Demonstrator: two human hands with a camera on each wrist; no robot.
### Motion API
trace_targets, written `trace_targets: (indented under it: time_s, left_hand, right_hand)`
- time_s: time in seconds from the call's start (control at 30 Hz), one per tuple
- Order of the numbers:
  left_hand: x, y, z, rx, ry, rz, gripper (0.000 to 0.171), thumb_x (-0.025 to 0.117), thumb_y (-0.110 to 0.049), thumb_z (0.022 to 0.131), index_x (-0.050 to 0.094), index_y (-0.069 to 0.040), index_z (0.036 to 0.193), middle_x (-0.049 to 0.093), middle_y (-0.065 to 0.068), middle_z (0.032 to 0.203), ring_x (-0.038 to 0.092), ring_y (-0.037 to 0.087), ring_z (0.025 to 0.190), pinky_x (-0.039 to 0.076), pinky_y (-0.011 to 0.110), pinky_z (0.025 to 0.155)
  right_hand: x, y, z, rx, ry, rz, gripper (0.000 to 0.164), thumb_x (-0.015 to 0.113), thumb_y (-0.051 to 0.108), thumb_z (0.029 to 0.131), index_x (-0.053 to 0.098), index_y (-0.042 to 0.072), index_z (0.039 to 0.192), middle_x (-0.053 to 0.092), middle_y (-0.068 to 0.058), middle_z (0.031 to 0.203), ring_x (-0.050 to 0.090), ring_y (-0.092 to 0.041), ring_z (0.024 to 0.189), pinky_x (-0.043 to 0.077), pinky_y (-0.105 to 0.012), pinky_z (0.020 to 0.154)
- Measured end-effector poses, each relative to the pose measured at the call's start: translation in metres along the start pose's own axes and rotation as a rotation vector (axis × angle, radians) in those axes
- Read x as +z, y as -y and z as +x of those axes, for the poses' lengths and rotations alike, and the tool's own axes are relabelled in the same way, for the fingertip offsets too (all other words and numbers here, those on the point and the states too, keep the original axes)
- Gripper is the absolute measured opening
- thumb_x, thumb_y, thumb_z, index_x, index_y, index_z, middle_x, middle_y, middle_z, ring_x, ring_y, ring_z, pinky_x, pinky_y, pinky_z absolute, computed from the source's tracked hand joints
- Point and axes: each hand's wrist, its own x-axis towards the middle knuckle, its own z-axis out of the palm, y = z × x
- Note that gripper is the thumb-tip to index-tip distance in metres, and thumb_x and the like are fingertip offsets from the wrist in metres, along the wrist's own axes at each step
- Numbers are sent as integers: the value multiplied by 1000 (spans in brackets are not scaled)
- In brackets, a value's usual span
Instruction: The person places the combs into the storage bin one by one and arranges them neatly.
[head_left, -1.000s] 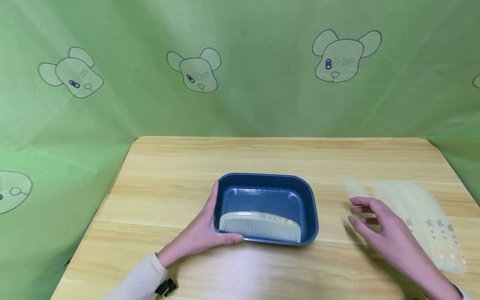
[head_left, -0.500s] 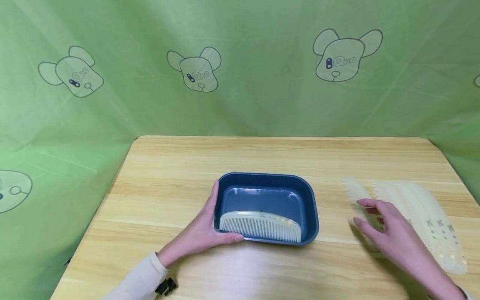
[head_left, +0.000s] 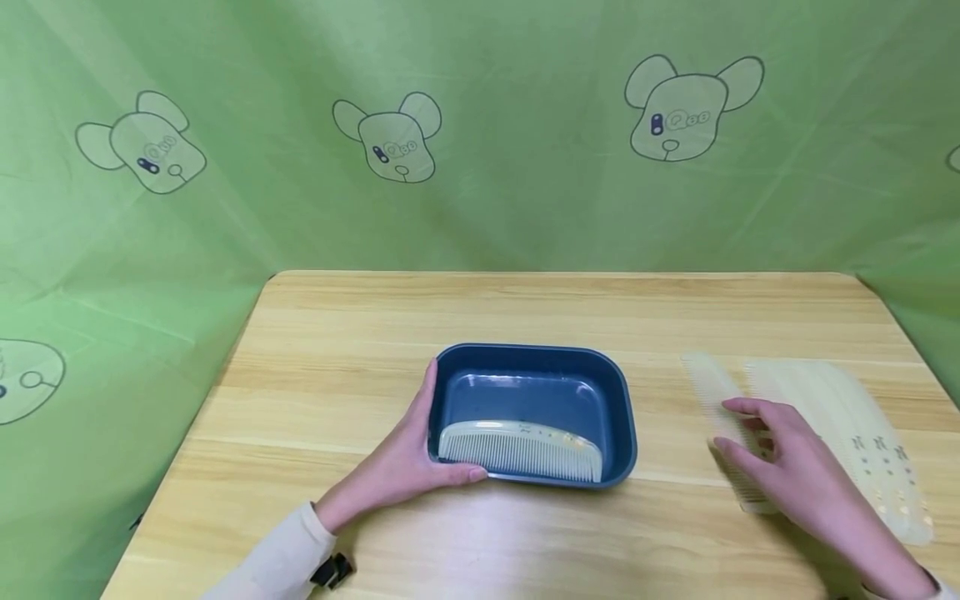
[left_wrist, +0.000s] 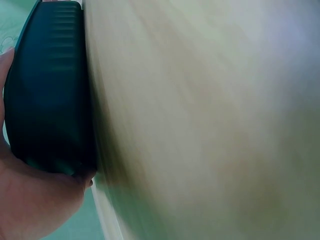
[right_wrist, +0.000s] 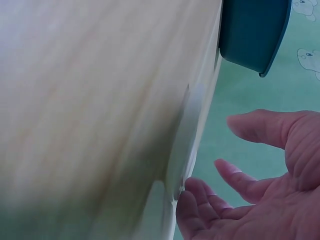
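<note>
My left hand [head_left: 405, 467] holds a blue plastic basin [head_left: 517, 396] at its near left corner, thumb along the front rim and fingers along the left side. The left wrist view shows the basin's dark outer wall [left_wrist: 50, 100] against that hand. Inside the basin, a pale comb [head_left: 517, 442] leans along the front wall, teeth downward. Over the leftmost comb [head_left: 707, 382] on the table is my right hand [head_left: 795, 467], thumb and fingers apart. In the right wrist view its fingertips come right up to a comb [right_wrist: 185, 135], with nothing between thumb and fingers.
Several pale combs [head_left: 832, 400] lie overlapped at the right of the wooden table [head_left: 525, 308], partly behind my right hand. A green curtain [head_left: 517, 225] with bear-head drawings hangs behind the table. A black clip-like item [head_left: 332, 572] sits at my left sleeve.
My right hand has shifted slightly to the right and lower over the leftmost comb, uncovering more of it. My left hand, the basin and the comb inside stay in place.
</note>
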Motion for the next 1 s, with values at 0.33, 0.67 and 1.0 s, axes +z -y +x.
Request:
trace_targets:
  time_s: [0.33, 0.67, 1.0]
  left_hand:
    - [0, 0, 2, 25, 1, -24, 154, 102, -46, 75, -18, -44, 171, -3, -7, 180, 11, 24, 164, 19, 58, 127]
    - [0, 1, 1, 9, 2, -6, 153, 101, -49, 76, -19, -44, 170, -6, -7, 180, 9, 24, 164, 18, 59, 127]
    - [1, 1, 1, 8, -2, 2, 153, 101, -50, 76, -20, -45, 170, -6, -5, 181, 8, 26, 164, 18, 60, 127]
  right_hand:
    - [-4, -3, 2, 31, 16, -35, 57, 80, 3, 96, 54, -16, 142, 47, -44, 137, 44, -59, 123, 36, -77, 100]
    - [-8, -5, 8, 44, 34, -134, 67, 85, 8, 93, 50, -20, 143, 56, -35, 116, 49, -48, 107, 42, -58, 82]
    - [-6, -11, 9, 56, 85, -138, 80, 85, 19, 96, 41, -21, 149, 52, -41, 130, 48, -56, 117, 42, -68, 90]
